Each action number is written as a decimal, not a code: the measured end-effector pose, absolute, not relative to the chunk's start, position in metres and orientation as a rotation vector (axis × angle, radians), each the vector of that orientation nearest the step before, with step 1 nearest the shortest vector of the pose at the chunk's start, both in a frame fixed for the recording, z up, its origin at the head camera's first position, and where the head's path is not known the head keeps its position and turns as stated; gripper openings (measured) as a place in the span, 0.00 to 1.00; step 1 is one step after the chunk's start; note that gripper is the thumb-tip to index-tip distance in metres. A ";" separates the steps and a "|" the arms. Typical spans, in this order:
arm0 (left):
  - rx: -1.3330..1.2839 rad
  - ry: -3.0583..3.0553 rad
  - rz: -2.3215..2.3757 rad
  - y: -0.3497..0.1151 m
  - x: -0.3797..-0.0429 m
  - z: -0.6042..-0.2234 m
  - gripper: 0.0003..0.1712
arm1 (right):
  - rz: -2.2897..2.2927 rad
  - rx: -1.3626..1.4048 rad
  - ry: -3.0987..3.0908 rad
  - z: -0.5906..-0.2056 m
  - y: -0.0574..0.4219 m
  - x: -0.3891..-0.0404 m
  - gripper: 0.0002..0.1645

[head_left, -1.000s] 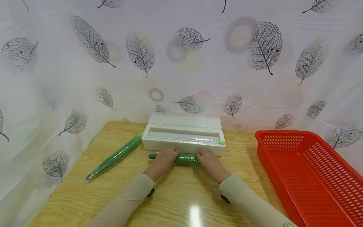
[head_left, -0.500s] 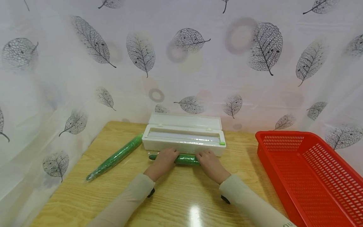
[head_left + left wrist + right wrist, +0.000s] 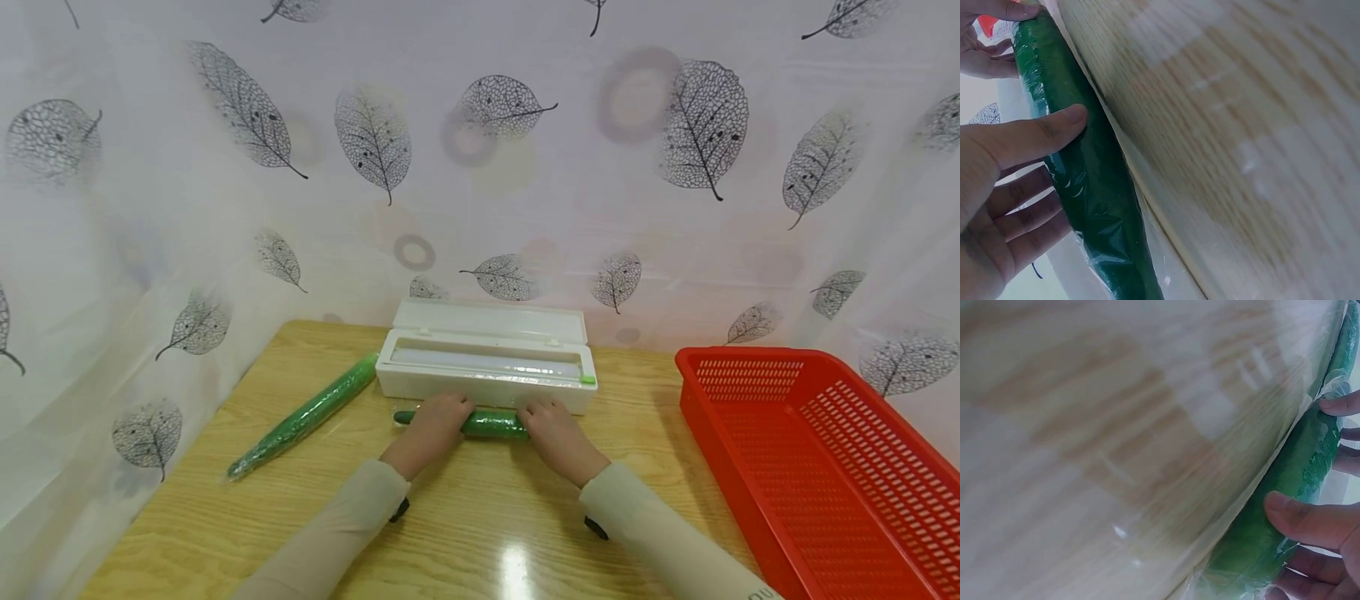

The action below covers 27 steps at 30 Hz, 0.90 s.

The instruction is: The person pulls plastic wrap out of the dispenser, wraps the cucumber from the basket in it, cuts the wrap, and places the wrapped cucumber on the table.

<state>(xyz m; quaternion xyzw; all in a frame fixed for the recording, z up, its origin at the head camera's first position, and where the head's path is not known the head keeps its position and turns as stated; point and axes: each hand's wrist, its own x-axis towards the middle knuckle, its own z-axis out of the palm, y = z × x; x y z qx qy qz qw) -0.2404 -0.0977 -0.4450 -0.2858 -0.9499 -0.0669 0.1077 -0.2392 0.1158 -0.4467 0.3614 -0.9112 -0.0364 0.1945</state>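
Observation:
A cucumber [image 3: 495,423] in clear cling film lies crosswise on the table, along the front of a white cling film dispenser [image 3: 480,392]. My left hand [image 3: 437,427] grips its left part, and the dark tip sticks out beyond that hand. Toward the other end, my right hand [image 3: 557,435] holds it the same way. In the left wrist view the thumb [image 3: 1054,134] presses on the film-covered cucumber [image 3: 1100,212], with the fingers on its far side. Film bunches around the cucumber [image 3: 1291,469] in the right wrist view, under the right thumb [image 3: 1310,519].
Left of the dispenser, another film-wrapped cucumber [image 3: 307,417] lies slantwise. The dispenser's lid [image 3: 487,319] stands raised at the back, showing the film roll [image 3: 483,362]. A red plastic basket [image 3: 817,467] stands on the right. A leaf-patterned curtain [image 3: 480,183] hangs behind the table.
Almost nothing differs: both hands stay on the cucumber in the same place, and the view shifts only slightly.

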 end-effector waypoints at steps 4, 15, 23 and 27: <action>-0.857 -2.810 -0.243 -0.099 -0.241 -0.443 0.13 | -0.085 1.017 -2.574 -0.446 0.117 -0.239 0.11; -0.896 -2.883 -0.199 -0.103 -0.240 -0.438 0.27 | -0.119 1.015 -2.661 -0.442 0.118 -0.235 0.13; -0.886 -2.850 -0.199 -0.103 -0.239 -0.441 0.24 | -0.102 0.995 -2.691 -0.441 0.119 -0.230 0.18; -0.899 -2.833 -0.224 -0.105 -0.238 -0.440 0.21 | -0.116 0.998 -2.643 -0.444 0.121 -0.230 0.21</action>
